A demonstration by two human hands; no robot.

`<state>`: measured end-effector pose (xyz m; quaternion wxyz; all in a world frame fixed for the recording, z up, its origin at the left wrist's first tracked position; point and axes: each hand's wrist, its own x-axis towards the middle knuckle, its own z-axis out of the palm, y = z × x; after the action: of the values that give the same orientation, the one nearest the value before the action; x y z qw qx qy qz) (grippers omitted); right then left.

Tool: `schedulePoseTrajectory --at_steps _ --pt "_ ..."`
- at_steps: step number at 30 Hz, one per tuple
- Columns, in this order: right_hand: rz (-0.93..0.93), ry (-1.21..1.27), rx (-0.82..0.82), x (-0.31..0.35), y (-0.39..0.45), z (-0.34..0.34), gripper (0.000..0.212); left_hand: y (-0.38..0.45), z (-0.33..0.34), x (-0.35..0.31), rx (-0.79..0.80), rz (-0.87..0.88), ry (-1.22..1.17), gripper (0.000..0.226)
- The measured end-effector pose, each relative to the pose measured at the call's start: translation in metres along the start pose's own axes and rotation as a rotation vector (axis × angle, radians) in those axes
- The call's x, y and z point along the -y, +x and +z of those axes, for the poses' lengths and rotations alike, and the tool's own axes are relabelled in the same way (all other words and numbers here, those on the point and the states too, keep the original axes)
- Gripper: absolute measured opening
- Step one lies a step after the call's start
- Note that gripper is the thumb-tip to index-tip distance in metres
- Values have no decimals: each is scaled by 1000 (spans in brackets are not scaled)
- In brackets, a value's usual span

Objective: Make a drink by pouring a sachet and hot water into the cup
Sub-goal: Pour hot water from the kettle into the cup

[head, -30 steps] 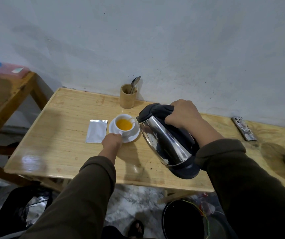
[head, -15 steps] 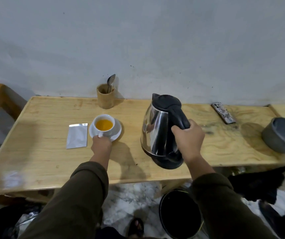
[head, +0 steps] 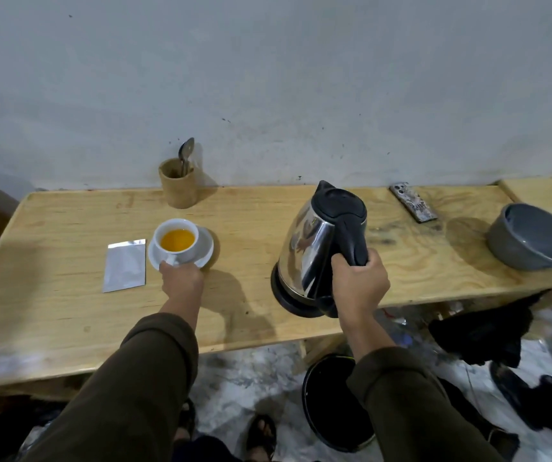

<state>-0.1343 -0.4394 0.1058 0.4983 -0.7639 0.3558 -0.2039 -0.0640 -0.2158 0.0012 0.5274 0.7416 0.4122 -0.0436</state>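
Note:
A white cup [head: 167, 228] holding orange liquid stands on a white saucer [head: 206, 250] on the wooden table [head: 67, 311]. My left hand [head: 181, 281] grips the cup's handle at the saucer's near edge. A flat silver sachet [head: 124, 265] lies just left of the saucer. To the right, a steel kettle [head: 314, 251] with a black lid and base stands upright on the table. My right hand [head: 359, 283] is closed around its black handle.
A bamboo holder [head: 177, 186] with a spoon [head: 186, 153] stands against the wall behind the cup. A phone [head: 413, 202] lies at the back right, and a grey bowl [head: 531, 236] sits at the far right. A black bucket [head: 331, 401] stands on the floor under the table's front edge.
The kettle went from tilted over the cup to upright on the table, further right. My left hand stayed at the cup. The camera view shifted right.

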Motion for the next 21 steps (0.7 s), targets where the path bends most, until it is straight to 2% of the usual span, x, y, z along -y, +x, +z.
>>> schedulePoseTrajectory --at_steps 2,6,11,19,21 --pt "-7 -10 2 -2 -2 3 10 -3 2 -3 -17 -16 -28 51" --pt "-6 -25 24 -4 -5 5 11 -6 5 -12 -77 -190 -228 51" --pt "-16 -34 9 -6 -10 4 10 -1 8 -10 -86 -196 -301 52" --pt "23 -86 -21 -13 -29 8 16 -1 2 -12 -34 -174 -194 56" --pt "41 -106 -28 -11 -32 9 17 1 -1 -11 26 -103 -89 54"
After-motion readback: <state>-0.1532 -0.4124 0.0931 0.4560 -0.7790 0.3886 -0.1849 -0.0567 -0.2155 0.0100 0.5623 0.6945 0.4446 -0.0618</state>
